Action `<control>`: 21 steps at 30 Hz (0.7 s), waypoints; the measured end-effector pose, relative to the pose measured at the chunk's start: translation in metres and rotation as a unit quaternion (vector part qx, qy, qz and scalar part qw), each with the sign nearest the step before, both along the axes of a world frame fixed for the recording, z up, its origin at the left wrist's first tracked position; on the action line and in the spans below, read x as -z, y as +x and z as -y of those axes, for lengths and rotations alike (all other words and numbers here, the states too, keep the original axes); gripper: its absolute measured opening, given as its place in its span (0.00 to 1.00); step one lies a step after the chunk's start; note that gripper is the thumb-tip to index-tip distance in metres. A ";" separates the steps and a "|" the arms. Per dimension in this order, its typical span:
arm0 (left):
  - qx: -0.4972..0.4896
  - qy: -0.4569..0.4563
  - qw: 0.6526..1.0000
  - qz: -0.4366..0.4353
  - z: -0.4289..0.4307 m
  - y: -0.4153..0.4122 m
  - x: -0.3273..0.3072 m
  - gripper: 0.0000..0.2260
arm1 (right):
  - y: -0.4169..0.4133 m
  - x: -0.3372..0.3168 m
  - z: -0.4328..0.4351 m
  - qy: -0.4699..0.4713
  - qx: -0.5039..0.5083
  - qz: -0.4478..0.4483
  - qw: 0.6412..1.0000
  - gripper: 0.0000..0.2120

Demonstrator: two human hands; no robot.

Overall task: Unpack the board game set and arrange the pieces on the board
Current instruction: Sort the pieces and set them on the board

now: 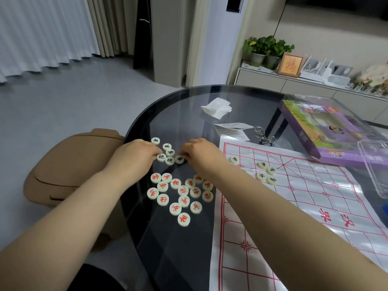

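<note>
A white plastic board sheet (298, 208) with a red grid lies on the right of the round glass table (180, 106). Several dark-lettered round pieces (265, 172) sit on its far corner. Left of the sheet, on the glass, lies a cluster of several red-lettered pieces (180, 196). Beyond it is a small group of dark-lettered pieces (168, 154). My left hand (134, 154) rests palm down at this group's left edge, fingertips touching a piece. My right hand (197, 151) reaches in from the right, fingers curled over one piece; whether it grips is unclear.
A purple game box (327, 131) and a clear plastic lid (375, 164) lie at the table's right. A crumpled tissue (217, 107), a paper slip (233, 128) and a metal wire puzzle (263, 136) sit at the back. A tan stool (69, 164) stands left of the table.
</note>
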State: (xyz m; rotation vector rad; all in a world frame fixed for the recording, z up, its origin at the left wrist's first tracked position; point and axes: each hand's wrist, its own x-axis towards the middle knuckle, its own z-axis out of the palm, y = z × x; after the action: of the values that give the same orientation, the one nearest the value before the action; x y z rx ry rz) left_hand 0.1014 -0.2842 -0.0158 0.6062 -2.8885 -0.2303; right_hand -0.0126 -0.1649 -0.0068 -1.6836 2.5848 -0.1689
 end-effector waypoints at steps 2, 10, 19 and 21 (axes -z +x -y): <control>0.003 -0.009 1.000 0.018 -0.001 0.000 -0.003 0.15 | -0.001 -0.002 -0.002 0.001 0.003 0.001 1.000 0.15; 0.061 -0.034 0.993 0.097 -0.004 -0.004 -0.019 0.19 | 0.000 -0.007 -0.013 0.029 0.012 0.013 0.999 0.20; 0.100 -0.163 0.973 0.129 -0.013 -0.015 -0.013 0.12 | 0.001 -0.007 -0.023 0.025 0.018 0.022 0.999 0.19; 0.097 -0.163 0.974 0.122 -0.013 -0.016 -0.010 0.12 | 0.001 -0.006 -0.028 0.018 0.014 0.019 1.000 0.19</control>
State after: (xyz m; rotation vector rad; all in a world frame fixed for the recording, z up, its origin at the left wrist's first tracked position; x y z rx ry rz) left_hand 0.0855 -0.2711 -0.0059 0.3139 -3.1203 0.3121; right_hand -0.0114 -0.1364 -0.0005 -1.6176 2.5683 -0.1526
